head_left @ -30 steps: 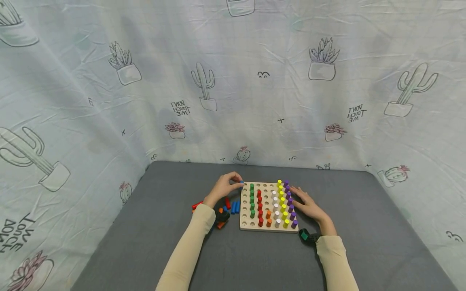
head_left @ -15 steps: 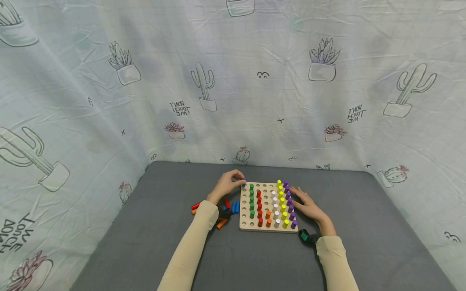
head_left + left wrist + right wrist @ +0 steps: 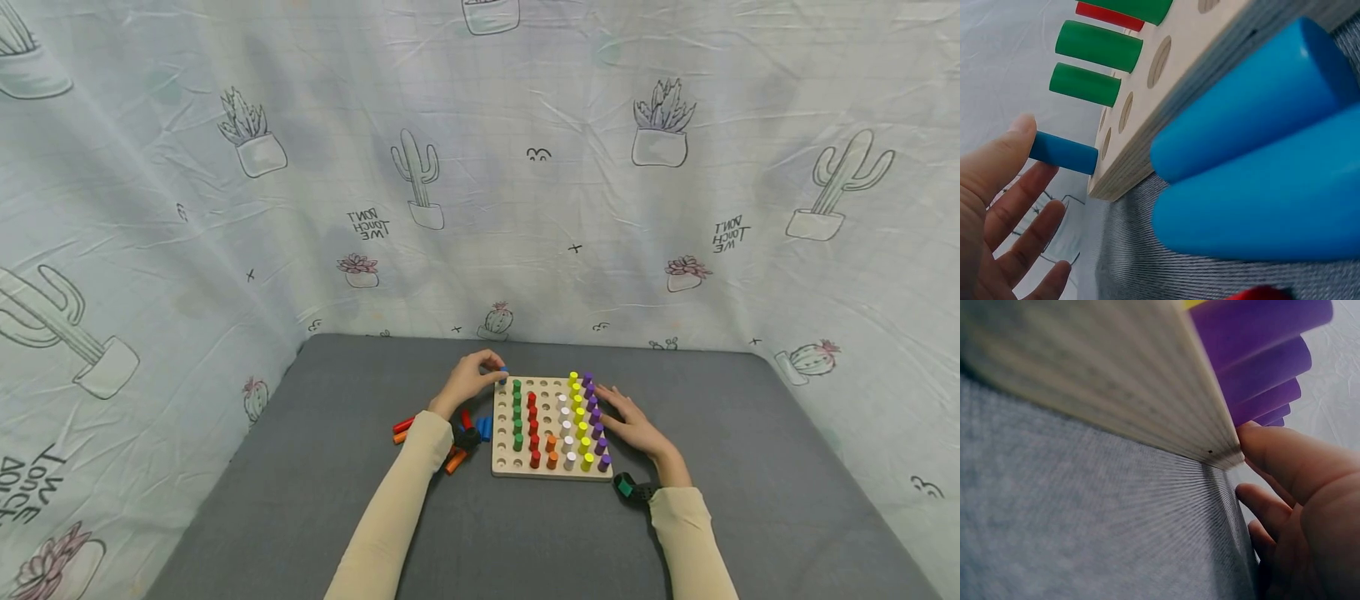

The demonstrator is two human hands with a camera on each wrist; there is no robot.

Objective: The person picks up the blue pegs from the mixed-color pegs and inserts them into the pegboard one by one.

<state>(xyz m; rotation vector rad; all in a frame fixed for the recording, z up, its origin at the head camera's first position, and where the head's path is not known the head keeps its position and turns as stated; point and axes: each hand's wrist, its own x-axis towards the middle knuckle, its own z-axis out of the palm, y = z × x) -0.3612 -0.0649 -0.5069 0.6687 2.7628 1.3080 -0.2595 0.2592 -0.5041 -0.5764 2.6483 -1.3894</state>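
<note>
A wooden pegboard (image 3: 525, 476) bears columns of upright pegs in green, red, orange, white, yellow and purple. At its far left corner my left hand (image 3: 463, 382) pinches a blue peg (image 3: 1065, 152) between thumb and forefinger. The peg stands upright, with its lower end right at the board's face by the corner hole. The other fingers of that hand are spread loosely beneath. My right hand (image 3: 633, 425) lies along the board's right side, its thumb (image 3: 1272, 445) against the edge beside the purple pegs (image 3: 1260, 369).
Two blue pegs (image 3: 1260, 94) lie side by side just left of the board. Red pegs (image 3: 403, 424) and orange pegs (image 3: 456, 461) lie loose around the left wrist, partly hidden by its strap. A patterned cloth (image 3: 480, 192) hangs behind the grey table (image 3: 525, 542).
My left hand has shifted slightly up and right, bringing the blue peg from beside the corner to upright at the corner hole. My right hand stays in place.
</note>
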